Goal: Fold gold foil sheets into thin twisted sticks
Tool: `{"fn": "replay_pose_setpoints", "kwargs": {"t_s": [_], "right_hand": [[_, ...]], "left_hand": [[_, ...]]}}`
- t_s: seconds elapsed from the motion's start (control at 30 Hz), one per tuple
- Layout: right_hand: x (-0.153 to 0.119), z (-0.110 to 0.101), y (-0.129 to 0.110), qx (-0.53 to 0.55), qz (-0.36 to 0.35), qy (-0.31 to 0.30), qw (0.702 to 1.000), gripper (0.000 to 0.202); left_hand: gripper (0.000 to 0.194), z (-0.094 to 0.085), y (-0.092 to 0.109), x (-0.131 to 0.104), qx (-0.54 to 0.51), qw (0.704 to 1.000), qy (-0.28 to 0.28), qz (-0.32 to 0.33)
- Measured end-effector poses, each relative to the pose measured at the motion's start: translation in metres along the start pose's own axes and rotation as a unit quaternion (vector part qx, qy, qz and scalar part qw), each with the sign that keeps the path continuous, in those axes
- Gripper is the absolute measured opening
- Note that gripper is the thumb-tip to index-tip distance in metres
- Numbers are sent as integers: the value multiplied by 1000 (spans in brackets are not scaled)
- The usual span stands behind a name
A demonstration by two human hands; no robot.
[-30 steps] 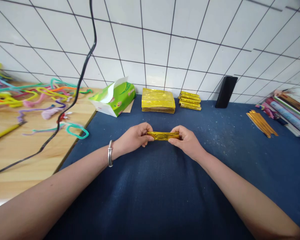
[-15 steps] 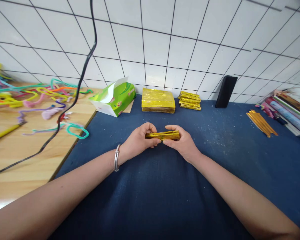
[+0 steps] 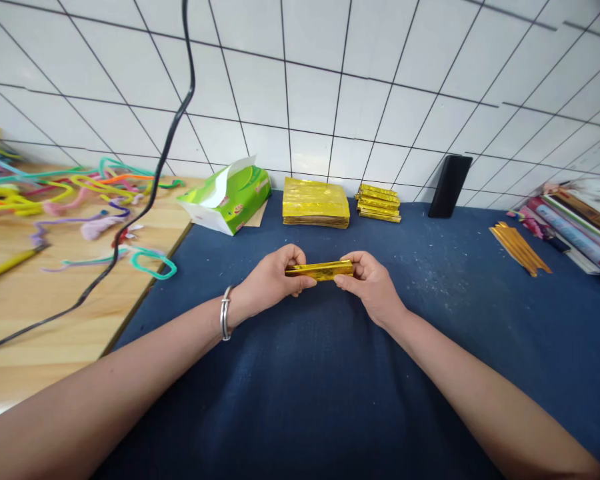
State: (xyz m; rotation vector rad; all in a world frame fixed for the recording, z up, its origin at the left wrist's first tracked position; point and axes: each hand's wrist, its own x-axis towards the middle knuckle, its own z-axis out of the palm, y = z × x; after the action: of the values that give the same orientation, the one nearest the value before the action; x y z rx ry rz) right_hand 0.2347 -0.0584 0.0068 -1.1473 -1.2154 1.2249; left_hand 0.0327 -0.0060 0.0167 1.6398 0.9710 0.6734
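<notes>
Head view | left hand (image 3: 273, 280) and right hand (image 3: 373, 283) pinch opposite ends of folded gold foil strip (image 3: 320, 270), forearms converging | print on green tissue box (image 3: 227, 193) unreadable

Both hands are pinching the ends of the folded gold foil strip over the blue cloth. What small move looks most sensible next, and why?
Probably run the fingertips along the folded gold foil strip to sharpen its crease. The left hand and right hand each pinch one end, holding it level just above the dark blue cloth, and it already looks as narrow as the folded gold pieces stacked by the wall.
</notes>
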Motion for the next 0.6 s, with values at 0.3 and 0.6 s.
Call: {"fn": "replay_pose_setpoints", "kwargs": {"t_s": [0.3, 0.6], "right_hand": [[4, -5, 5, 35, 35, -11, 999, 35], [5, -8, 5, -5, 27, -17, 999, 32]], "left_hand": [[27, -8, -8, 7, -42, 999, -15, -24], [29, -16, -8, 11, 47, 998, 14, -31]]}}
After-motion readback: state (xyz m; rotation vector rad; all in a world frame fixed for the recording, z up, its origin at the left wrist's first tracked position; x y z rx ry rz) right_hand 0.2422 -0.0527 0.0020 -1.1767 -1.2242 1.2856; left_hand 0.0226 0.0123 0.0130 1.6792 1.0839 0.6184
